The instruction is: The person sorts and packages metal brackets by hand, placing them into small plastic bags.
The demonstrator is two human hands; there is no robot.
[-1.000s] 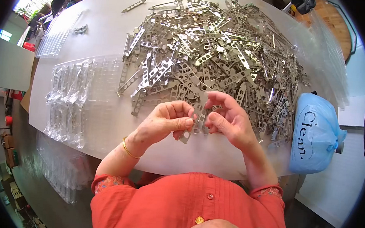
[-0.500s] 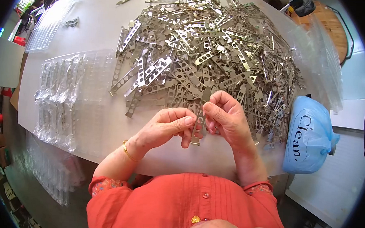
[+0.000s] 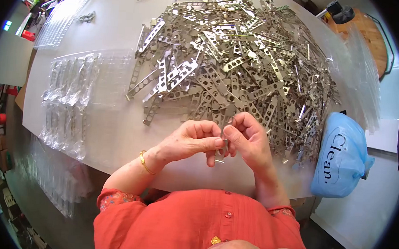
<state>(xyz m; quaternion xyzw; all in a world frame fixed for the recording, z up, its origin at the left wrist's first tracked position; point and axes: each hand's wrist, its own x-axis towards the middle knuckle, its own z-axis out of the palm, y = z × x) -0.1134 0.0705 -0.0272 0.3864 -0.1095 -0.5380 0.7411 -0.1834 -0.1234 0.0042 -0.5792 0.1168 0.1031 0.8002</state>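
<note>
A perforated metal slot bracket (image 3: 229,110) is held upright between both hands, close in front of my chest. My left hand (image 3: 191,141) is closed on its left side, thumb and fingers pinching it. From the other side my right hand (image 3: 252,142) pinches the same bracket with thumb and fingertips. The bracket's bent lower end sticks out below the fingers, while its middle is mostly covered. Just beyond the hands lies a large heap of similar brackets (image 3: 235,65), piled loosely on the white table (image 3: 112,133).
To the left is a clear plastic tray (image 3: 113,80) with wrapped brackets (image 3: 68,103) in its left part. Another clear tray (image 3: 62,22) lies at the far left. A blue plastic bag (image 3: 341,156) sits at the right edge, near clear plastic sheets (image 3: 359,84).
My fingers have closed in over the bracket, covering more of its middle, and it looks turned more edge-on. The whole view has shifted slightly, with the table appearing further right.
</note>
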